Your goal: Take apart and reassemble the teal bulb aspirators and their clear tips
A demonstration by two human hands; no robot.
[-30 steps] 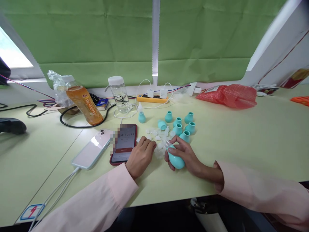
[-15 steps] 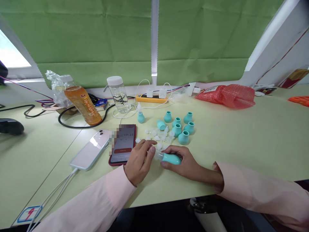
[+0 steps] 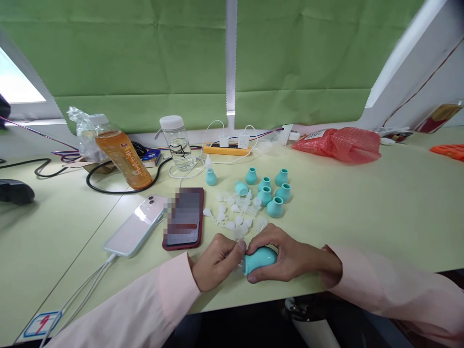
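Note:
My right hand (image 3: 284,253) is closed around a turquoise rubber bulb (image 3: 261,260), its neck turned to the left. At that neck, my left hand (image 3: 220,261) pinches a clear plastic piece (image 3: 240,266), mostly covered by the fingers. Just beyond the hands lie several small translucent white nozzle tips and clear pieces (image 3: 238,221) in a loose heap. Several more turquoise bulbs (image 3: 275,207) stand mouth up behind them, and one bulb (image 3: 241,188) lies on its side. Farther left stands a bulb with a white nozzle fitted (image 3: 210,177).
Left of the heap are a red-cased phone (image 3: 184,217) and a pale phone (image 3: 136,226) with a cable. An orange drink bottle (image 3: 125,157), a clear water bottle (image 3: 177,144) and a yellow power strip (image 3: 226,149) line the back. A red bubble-wrap package (image 3: 339,144) lies back right.
Both hands have come nearer the table's front edge with the bulb. My left fingers have closed on the clear piece at its neck, and more of the heap shows.

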